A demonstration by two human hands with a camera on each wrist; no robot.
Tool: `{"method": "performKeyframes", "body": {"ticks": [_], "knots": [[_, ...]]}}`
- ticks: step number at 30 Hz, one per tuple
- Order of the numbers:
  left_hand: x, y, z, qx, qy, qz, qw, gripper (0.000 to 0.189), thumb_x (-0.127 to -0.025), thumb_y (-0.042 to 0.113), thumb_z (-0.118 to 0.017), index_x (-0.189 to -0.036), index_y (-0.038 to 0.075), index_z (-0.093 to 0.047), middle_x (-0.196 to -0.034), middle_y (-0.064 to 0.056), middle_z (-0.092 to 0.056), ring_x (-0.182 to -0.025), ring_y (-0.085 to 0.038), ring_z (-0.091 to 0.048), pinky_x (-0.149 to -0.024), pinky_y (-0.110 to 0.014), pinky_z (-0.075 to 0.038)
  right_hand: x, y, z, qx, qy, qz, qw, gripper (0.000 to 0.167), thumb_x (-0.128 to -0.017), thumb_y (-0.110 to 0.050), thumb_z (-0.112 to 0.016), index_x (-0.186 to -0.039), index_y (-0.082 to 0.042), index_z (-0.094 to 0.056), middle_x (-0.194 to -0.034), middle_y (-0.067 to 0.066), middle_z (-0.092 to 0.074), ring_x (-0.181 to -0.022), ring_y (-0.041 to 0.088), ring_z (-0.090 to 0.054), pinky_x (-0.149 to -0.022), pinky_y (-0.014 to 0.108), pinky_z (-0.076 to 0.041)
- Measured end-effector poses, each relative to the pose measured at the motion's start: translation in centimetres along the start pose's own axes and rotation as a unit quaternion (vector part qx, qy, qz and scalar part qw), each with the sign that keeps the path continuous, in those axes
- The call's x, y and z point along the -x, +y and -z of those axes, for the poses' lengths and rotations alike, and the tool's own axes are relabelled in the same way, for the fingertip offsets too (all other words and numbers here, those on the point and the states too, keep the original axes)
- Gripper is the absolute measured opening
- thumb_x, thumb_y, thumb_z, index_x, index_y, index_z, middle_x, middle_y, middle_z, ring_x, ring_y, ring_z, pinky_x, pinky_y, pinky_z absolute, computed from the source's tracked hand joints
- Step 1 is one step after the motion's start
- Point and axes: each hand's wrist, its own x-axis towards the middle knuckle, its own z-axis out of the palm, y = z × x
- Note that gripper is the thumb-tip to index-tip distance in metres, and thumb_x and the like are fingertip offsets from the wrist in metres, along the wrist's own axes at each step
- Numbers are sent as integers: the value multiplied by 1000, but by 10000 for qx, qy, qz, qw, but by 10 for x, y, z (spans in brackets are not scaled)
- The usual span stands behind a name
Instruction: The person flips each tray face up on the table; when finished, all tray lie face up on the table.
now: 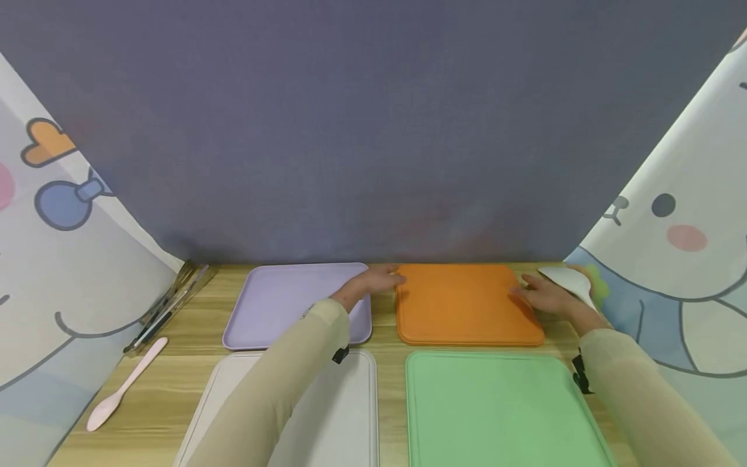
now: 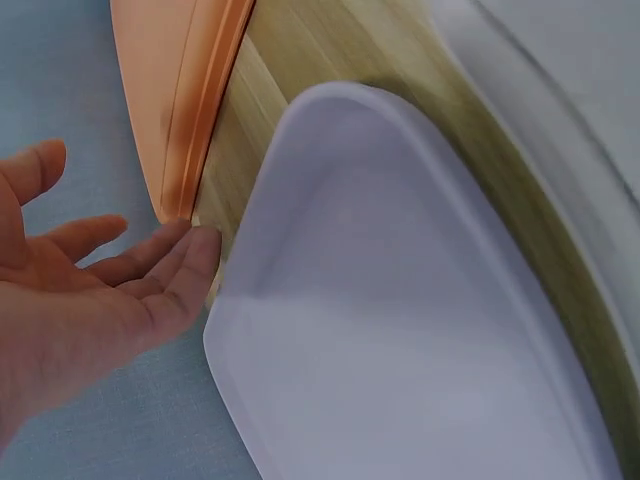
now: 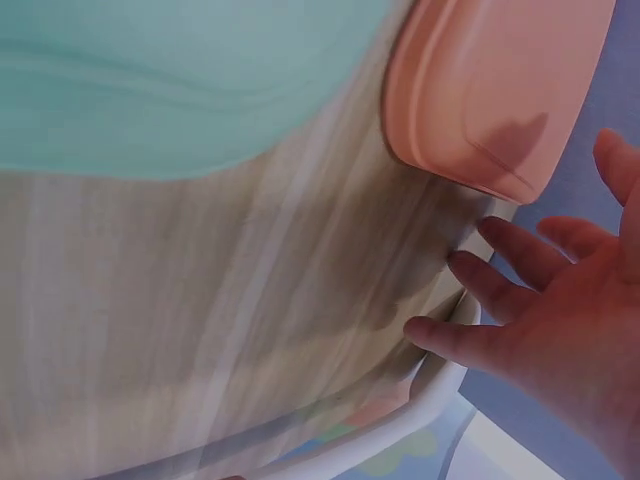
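An orange tray (image 1: 467, 308) lies flat at the back of the table, between both hands. At its left edge is my left hand (image 1: 375, 280); in the left wrist view the fingertips (image 2: 205, 245) are beside the tray's corner, and contact is hard to tell. My right hand (image 1: 545, 298) is at the right edge, and in the right wrist view its fingers (image 3: 490, 285) are spread and apart from the orange tray (image 3: 500, 100). Neither hand grips anything. A white ladle-like utensil (image 1: 569, 282) lies just beyond the right hand, partly hidden by it.
Left of the orange tray lies a lavender tray (image 1: 286, 305). In front are a white tray (image 1: 353, 408), partly under my left forearm, and a green tray (image 1: 502, 402). A pink spoon (image 1: 128, 383) and metal utensils (image 1: 166, 311) lie at the left. Grey cloth (image 1: 373, 130) stands behind.
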Motion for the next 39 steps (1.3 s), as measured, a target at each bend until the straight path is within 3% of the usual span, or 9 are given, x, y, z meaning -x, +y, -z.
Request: {"method": "performKeyframes", "body": {"ticks": [3, 9, 14, 20, 24, 31, 33, 35, 39], "knots": [[-1, 5, -1, 197, -86, 237, 9995, 67, -105, 37, -48, -159, 5, -24, -165, -15, -26, -149, -36, -32, -117, -54, -35, 0, -3, 5, 160, -48, -134, 9998, 81, -108, -42, -38, -150, 21, -12, -146, 45, -33, -135, 60, -35, -109, 68, -33], [-3, 10, 0, 338, -259, 530, 9977, 68, -104, 35, -50, -160, 8, -23, -166, -12, -24, -149, -35, -33, -117, -55, -35, 2, -13, 13, 529, -212, -349, 9978, 81, -107, -45, -38, -151, 19, -16, -150, 44, -27, -136, 60, -34, -110, 69, -31], [-1, 14, 1, 290, -292, 635, 9971, 68, -103, 34, -52, -160, 9, -24, -165, -11, -27, -143, -35, -41, -113, -54, -40, 1, -16, 14, 398, -337, -383, 9979, 80, -107, -43, -39, -151, 20, -16, -153, 44, -19, -138, 61, -27, -112, 69, -27], [-3, 18, 0, 873, -332, 996, 9906, 67, -103, 33, -51, -160, 11, -23, -159, -19, -35, -132, -40, -53, -108, -51, -46, 0, -18, 12, 307, -382, -406, 9980, 82, -106, -46, -41, -152, 18, -16, -154, 44, -17, -140, 62, -20, -113, 70, -23], [-5, 19, 1, 1564, -274, 1339, 9782, 65, -103, 30, -51, -159, 10, -26, -154, -26, -36, -129, -42, -54, -105, -52, -49, 1, -21, 12, 46, -478, -572, 9972, 87, -106, -50, -41, -154, 16, -9, -155, 44, -11, -141, 62, -18, -112, 72, -24], [-8, 14, 6, 3054, -201, 1796, 9349, 70, -100, 31, -56, -159, 14, -21, -155, -28, -33, -137, -49, -44, -108, -58, -45, -2, -23, 14, -969, -686, -1159, 9861, 96, -103, -56, -42, -157, 5, 10, -158, 40, 0, -142, 60, -18, -102, 72, -39], [-8, 11, 8, 3273, -256, 1818, 9269, 71, -101, 31, -55, -160, 18, -18, -157, -28, -31, -139, -49, -42, -109, -58, -43, -2, -23, 14, -1196, -677, -1217, 9830, 99, -102, -58, -43, -157, 2, 13, -159, 40, -1, -141, 60, -21, -102, 70, -40], [-9, 8, 9, 3397, -304, 1826, 9221, 70, -102, 31, -53, -161, 20, -16, -158, -27, -30, -139, -48, -41, -110, -57, -43, -4, -21, 14, -1376, -662, -1257, 9802, 100, -101, -58, -43, -156, 2, 16, -157, 42, -5, -140, 59, -24, -102, 69, -41], [-9, 5, 8, 3408, -267, 1813, 9221, 65, -103, 29, -52, -159, 19, -21, -156, -28, -32, -137, -47, -43, -110, -54, -44, -4, -20, 14, -1856, -566, -1486, 9697, 102, -101, -58, -44, -156, 0, 19, -156, 42, -12, -138, 55, -30, -105, 67, -39]]}}
